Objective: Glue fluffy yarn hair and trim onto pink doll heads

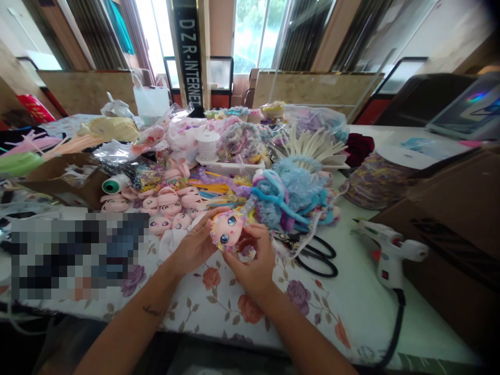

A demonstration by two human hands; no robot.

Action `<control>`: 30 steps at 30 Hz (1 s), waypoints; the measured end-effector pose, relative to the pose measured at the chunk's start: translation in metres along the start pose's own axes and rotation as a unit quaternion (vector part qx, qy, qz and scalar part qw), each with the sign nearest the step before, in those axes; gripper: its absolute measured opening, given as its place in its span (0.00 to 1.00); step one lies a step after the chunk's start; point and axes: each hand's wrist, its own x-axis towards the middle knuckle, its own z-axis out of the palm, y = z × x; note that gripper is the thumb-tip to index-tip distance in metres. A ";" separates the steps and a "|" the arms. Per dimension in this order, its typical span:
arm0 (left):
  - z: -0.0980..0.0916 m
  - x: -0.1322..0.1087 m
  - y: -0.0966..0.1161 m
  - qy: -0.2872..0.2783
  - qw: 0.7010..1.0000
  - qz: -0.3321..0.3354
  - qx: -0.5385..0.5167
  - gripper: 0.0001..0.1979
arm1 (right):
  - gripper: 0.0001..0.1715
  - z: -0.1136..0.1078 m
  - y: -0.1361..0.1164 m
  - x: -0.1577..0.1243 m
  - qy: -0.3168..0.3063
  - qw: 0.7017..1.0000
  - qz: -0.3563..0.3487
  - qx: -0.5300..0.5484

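Note:
Between my two hands is a pink doll head [229,230] with big blue eyes, its edge ringed with frilly yellow and lilac trim. My left hand [199,240] holds it from the left side, fingers partly hidden behind it. On the other side my right hand [255,258] grips its lower right edge, with the thumb beneath and the fingers curled. Several more pink doll faces [171,208] lie just behind my left hand. Close to my right hand rests a pair of black-handled scissors [318,255], with a pale ribbon [312,232] across the blades.
A white glue gun [390,250] with a black cord stands at the right, before a cardboard box [449,250]. Blue yarn and tulle [299,185] heap up behind my hands. A bead spool [207,146], a thread cone [116,184] and an open carton [64,182] stand farther back.

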 end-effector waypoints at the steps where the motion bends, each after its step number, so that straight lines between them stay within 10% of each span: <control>1: 0.000 0.000 0.001 0.003 1.000 -0.002 0.002 0.22 | 0.26 0.000 0.000 0.000 0.004 1.000 -0.006 -0.004; 16: 0.006 -0.001 0.005 -0.021 1.000 0.012 0.003 0.21 | 0.24 -0.001 0.002 -0.001 0.001 0.999 0.031 -0.005; 30: 0.003 0.007 0.000 0.029 0.988 0.104 0.111 0.23 | 0.18 0.002 -0.003 0.008 -0.034 0.968 0.220 0.117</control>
